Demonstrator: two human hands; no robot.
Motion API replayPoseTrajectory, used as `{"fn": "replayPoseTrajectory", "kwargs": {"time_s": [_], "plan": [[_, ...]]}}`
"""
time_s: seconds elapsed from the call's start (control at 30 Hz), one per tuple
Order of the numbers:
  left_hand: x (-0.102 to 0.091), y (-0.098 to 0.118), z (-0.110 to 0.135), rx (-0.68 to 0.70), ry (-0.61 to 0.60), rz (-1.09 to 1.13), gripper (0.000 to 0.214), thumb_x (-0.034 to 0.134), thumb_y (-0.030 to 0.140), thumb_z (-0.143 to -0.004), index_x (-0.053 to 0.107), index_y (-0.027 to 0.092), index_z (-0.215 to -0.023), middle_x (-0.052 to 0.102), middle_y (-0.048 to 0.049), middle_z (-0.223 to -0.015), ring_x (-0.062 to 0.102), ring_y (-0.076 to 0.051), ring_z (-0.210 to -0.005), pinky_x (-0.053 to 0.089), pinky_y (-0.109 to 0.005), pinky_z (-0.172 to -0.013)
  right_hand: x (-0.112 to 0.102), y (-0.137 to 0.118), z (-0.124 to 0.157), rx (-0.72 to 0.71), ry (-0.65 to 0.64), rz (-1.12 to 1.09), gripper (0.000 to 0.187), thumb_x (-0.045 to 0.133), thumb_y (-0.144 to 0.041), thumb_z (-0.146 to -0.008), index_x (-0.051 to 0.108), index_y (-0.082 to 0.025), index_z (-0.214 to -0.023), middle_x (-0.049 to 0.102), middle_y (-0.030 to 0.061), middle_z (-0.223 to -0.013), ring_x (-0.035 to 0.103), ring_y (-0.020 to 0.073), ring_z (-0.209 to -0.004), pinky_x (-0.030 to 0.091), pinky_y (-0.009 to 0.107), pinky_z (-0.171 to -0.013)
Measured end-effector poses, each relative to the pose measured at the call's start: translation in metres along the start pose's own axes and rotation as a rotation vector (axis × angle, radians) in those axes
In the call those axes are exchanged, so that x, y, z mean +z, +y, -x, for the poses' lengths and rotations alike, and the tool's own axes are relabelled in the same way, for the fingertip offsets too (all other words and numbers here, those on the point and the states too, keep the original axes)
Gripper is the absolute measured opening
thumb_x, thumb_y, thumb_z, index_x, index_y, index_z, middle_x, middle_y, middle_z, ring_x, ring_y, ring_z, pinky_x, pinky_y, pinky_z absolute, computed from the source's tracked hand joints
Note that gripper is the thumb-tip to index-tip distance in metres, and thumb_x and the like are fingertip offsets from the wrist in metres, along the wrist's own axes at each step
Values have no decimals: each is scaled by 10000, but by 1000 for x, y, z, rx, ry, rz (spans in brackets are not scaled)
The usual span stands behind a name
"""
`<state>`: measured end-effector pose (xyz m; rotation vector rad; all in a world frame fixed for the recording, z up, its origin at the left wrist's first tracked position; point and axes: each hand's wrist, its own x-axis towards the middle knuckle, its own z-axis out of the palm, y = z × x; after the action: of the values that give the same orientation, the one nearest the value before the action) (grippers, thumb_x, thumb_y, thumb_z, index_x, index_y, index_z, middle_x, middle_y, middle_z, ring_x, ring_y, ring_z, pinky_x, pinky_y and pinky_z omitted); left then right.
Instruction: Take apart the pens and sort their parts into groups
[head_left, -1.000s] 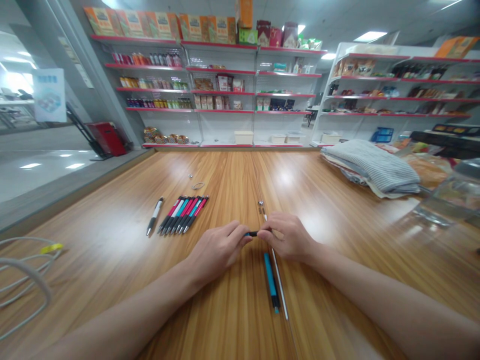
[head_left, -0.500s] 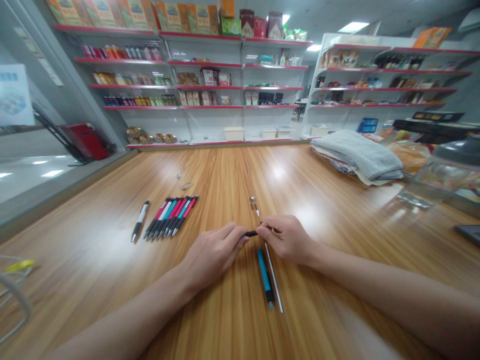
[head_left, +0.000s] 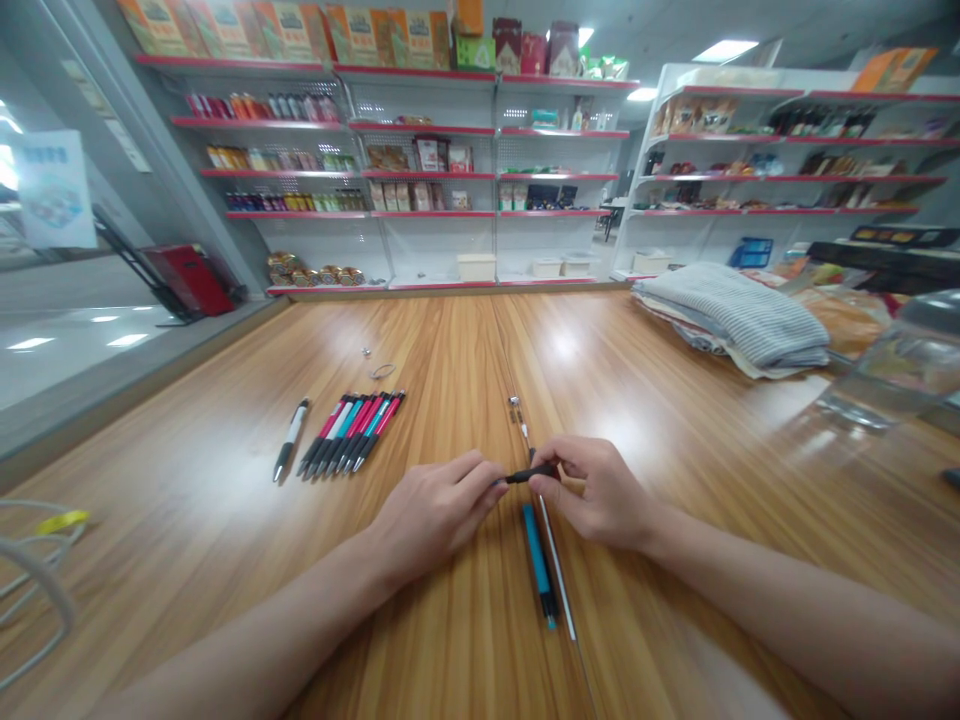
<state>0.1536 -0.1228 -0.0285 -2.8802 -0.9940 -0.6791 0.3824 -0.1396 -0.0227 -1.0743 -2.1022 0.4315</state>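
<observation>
Between my two hands, over the middle of the table, is a slim black pen grip (head_left: 529,474). My left hand (head_left: 442,505) pinches its left end, and the fingers hide whatever extends inside. At the other end, the thumb and fingers of my right hand (head_left: 596,490) are closed on it. Just below lies a blue pen barrel (head_left: 537,555) with a black lower end. Alongside it runs a thin white ink refill (head_left: 559,570), its upper part passing behind my right fingers. Small pen parts (head_left: 517,412) lie beyond my hands.
Several pens (head_left: 351,432) lie in a row at left, with a white-and-black pen (head_left: 291,440) apart from them. A small ring (head_left: 382,371) sits farther back. Folded cloth (head_left: 739,315) and a clear water container (head_left: 877,370) stand at right. White cables (head_left: 45,570) curl at the left edge.
The black pen grip shows more of its length between my hands, and its right end now sticks out past my right fingertips. The whole view has shifted slightly.
</observation>
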Motion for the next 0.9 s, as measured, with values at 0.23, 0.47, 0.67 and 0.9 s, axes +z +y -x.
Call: {"fn": "replayPoseTrajectory", "kwargs": {"time_s": [0.23, 0.47, 0.67, 0.9], "plan": [[-5, 4, -1, -39, -61, 59, 194, 347, 302, -956, 505, 190, -946, 578, -19, -820, 559, -134, -702, 389, -252, -599, 0, 0, 0, -17, 23, -27, 90, 570, -254, -828, 588, -166, -819, 562, -2, -695, 461, 94, -600, 337, 232, -564], [-6, 3, -3, -62, -100, -69, 264, 300, 339, -969, 447, 200, -800, 568, 8, -740, 531, -128, -618, 311, -263, -550, 1, 3, -1, 131, 51, -241, 197, 533, -322, -874, 590, -153, -789, 526, -7, -644, 430, 90, -552, 319, 237, -510], [-7, 1, -3, -89, -125, -50, 270, 289, 329, -968, 443, 199, -788, 567, 5, -739, 554, -135, -655, 338, -260, -582, -1, 16, -8, 289, 193, -518, 239, 568, -369, -853, 605, -143, -784, 473, -19, -622, 401, 82, -551, 294, 232, -497], [-5, -3, -4, -106, -97, -34, 268, 300, 312, -966, 436, 199, -764, 554, 6, -715, 540, -136, -641, 333, -268, -578, -4, 42, -11, 387, 184, -704, 206, 603, -329, -803, 607, -133, -865, 451, -38, -597, 319, 53, -465, 198, 205, -414]]}}
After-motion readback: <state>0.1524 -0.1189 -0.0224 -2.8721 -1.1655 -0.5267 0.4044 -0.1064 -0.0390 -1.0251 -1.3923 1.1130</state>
